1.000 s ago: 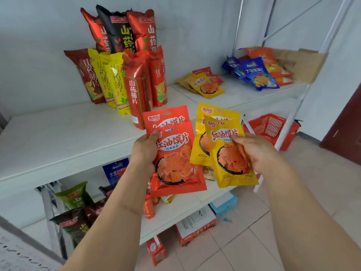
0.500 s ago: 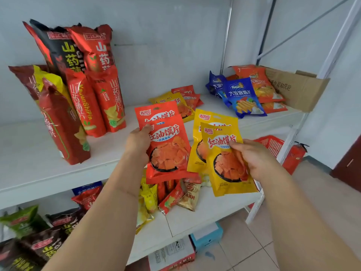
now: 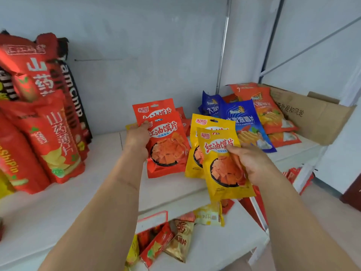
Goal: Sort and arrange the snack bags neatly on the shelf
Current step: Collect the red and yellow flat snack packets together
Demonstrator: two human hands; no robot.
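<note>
- At the far left, tall red bags [image 3: 52, 137] stand up on the white shelf [image 3: 93, 192]. They lean on more red bags and a black bag [image 3: 75, 98] behind them, next to the wall.
- The left hand [image 3: 136, 141] is over the middle of the shelf. Its fingers are closed on two red snack bags [image 3: 166, 143]. The thumb is on the front bag, near its top left corner. One red bag sits behind the other and peeks out on top.
- A few more small red bags [image 3: 184, 122] lie flat on the shelf just behind them.
- The right hand [image 3: 252, 165] is near the left hand. Its fingers are closed on two yellow snack bags [image 3: 218, 163]. The thumb presses on the front bag, and the other fingers are hidden behind. The front yellow bag hangs lower, past the shelf edge.
- Behind the yellow bags, blue bags [image 3: 242, 118] lean on the shelf.
- To the right of the blue ones are orange bags [image 3: 267, 112], some lying flat.
- At the far right, a brown cardboard box [image 3: 312, 118] sits on the shelf, touching the orange bags.
- Down below, on the lower shelf [image 3: 224, 241], small bags [image 3: 179, 237] lie in a messy pile.
</note>
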